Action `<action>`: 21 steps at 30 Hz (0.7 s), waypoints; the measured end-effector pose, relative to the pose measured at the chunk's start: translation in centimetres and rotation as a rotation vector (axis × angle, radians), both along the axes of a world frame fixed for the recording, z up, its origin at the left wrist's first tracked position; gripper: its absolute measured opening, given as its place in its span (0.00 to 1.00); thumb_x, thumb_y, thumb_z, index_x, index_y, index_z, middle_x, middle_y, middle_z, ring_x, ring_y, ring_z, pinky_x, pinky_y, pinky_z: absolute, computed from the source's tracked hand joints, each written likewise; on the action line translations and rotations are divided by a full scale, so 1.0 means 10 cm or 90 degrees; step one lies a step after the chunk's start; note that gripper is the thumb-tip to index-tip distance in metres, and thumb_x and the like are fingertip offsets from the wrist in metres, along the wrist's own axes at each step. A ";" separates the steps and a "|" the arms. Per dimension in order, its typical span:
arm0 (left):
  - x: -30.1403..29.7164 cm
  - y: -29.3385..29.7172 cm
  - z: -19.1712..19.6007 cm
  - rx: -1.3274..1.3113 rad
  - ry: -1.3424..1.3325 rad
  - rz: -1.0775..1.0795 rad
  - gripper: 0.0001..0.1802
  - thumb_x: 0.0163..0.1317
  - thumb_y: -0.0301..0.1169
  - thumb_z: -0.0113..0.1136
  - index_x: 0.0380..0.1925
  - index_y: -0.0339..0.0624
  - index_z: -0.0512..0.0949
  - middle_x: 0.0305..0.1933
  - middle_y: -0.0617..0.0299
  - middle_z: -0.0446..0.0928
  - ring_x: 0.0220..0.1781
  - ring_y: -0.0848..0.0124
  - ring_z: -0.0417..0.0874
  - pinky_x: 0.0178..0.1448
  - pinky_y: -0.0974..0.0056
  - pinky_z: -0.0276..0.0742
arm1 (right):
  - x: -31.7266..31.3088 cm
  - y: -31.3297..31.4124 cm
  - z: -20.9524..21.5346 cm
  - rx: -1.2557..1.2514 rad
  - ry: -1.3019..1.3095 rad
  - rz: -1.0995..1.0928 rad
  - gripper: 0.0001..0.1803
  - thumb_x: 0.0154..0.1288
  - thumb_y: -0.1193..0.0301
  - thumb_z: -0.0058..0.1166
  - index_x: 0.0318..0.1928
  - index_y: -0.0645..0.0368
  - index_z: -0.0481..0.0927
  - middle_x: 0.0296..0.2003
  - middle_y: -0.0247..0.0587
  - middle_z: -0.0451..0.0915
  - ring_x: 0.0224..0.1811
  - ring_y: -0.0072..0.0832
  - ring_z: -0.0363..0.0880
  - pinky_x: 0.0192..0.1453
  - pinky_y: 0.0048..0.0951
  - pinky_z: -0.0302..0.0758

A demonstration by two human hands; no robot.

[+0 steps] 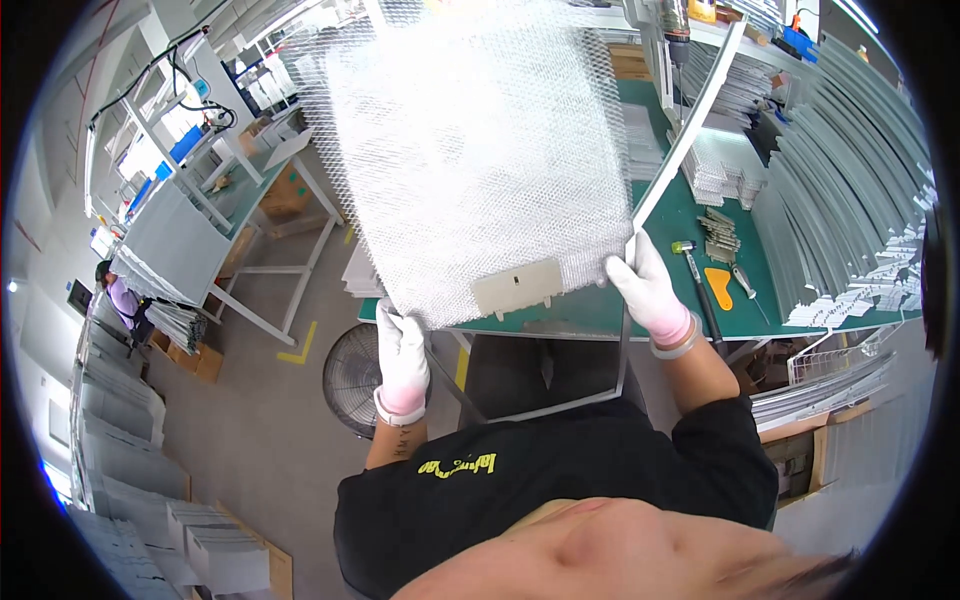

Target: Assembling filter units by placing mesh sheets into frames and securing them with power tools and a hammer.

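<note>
A large silvery mesh panel (480, 170) is held up in front of me, tilted, its far part washed out by glare. Along its near edge sits a beige plate (517, 287) with a small dark slot. My left hand (403, 355), in a white glove, closes on the panel's near left corner. Gloved the same way, my right hand (648, 292) closes at the near right corner. A thin grey frame (560, 405) runs below the panel's near edge, close to my body, and a pale bar (690, 135) rises past my right hand; whether that hand also grips the frame is hidden.
On the green workbench (690, 205) lie a mallet (697, 275), a yellow scraper (718, 288), a screwdriver (744, 281) and several small metal parts (720, 235). Long strips (850, 190) are stacked at right. A floor fan (352, 380) stands left; a person (120, 300) is farther off.
</note>
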State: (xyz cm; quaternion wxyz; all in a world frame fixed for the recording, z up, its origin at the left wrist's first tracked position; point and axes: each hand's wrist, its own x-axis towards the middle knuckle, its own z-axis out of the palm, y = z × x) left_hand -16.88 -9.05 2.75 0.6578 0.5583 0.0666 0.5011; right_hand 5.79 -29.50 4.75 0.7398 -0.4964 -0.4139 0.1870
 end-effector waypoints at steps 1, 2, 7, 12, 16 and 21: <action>0.02 0.10 -0.03 0.038 -0.023 -0.005 0.14 0.73 0.24 0.50 0.57 0.35 0.68 0.46 0.68 0.75 0.39 0.84 0.67 0.47 0.75 0.67 | 0.08 0.03 0.02 -0.011 -0.034 -0.001 0.26 0.72 0.78 0.47 0.67 0.68 0.62 0.44 0.35 0.77 0.38 0.18 0.75 0.46 0.24 0.76; 0.06 0.15 0.04 0.040 -0.024 -0.003 0.14 0.73 0.24 0.50 0.57 0.35 0.68 0.46 0.68 0.75 0.39 0.84 0.67 0.47 0.75 0.67 | 0.11 0.08 0.08 -0.009 -0.036 0.002 0.26 0.72 0.78 0.47 0.67 0.68 0.62 0.44 0.35 0.77 0.38 0.18 0.75 0.46 0.24 0.76; 0.46 0.55 0.33 0.207 0.039 0.026 0.19 0.72 0.23 0.52 0.60 0.35 0.65 0.45 0.65 0.70 0.45 0.79 0.68 0.55 0.70 0.67 | 0.28 0.23 0.35 0.097 -0.129 -0.079 0.29 0.73 0.78 0.46 0.72 0.69 0.57 0.54 0.40 0.77 0.51 0.22 0.77 0.58 0.26 0.74; 0.88 0.63 0.66 0.159 -0.010 -0.199 0.20 0.70 0.21 0.53 0.61 0.37 0.65 0.57 0.60 0.72 0.59 0.75 0.71 0.66 0.66 0.66 | 0.67 0.15 0.44 0.103 -0.075 -0.205 0.22 0.75 0.76 0.47 0.67 0.67 0.66 0.47 0.30 0.74 0.46 0.15 0.69 0.54 0.19 0.68; 1.21 0.72 0.55 0.188 -0.055 -0.243 0.20 0.66 0.17 0.56 0.58 0.38 0.70 0.52 0.63 0.76 0.53 0.78 0.76 0.57 0.71 0.73 | 0.93 0.08 0.27 0.088 -0.144 -0.300 0.17 0.77 0.74 0.48 0.62 0.65 0.70 0.35 0.21 0.66 0.36 0.11 0.60 0.39 0.16 0.63; 1.55 0.74 0.44 0.146 -0.113 -0.178 0.15 0.65 0.15 0.55 0.52 0.38 0.74 0.45 0.67 0.75 0.43 0.82 0.75 0.48 0.77 0.71 | 0.94 0.15 0.24 0.138 -0.115 -0.318 0.27 0.76 0.75 0.48 0.70 0.70 0.60 0.33 0.22 0.67 0.33 0.10 0.60 0.37 0.15 0.64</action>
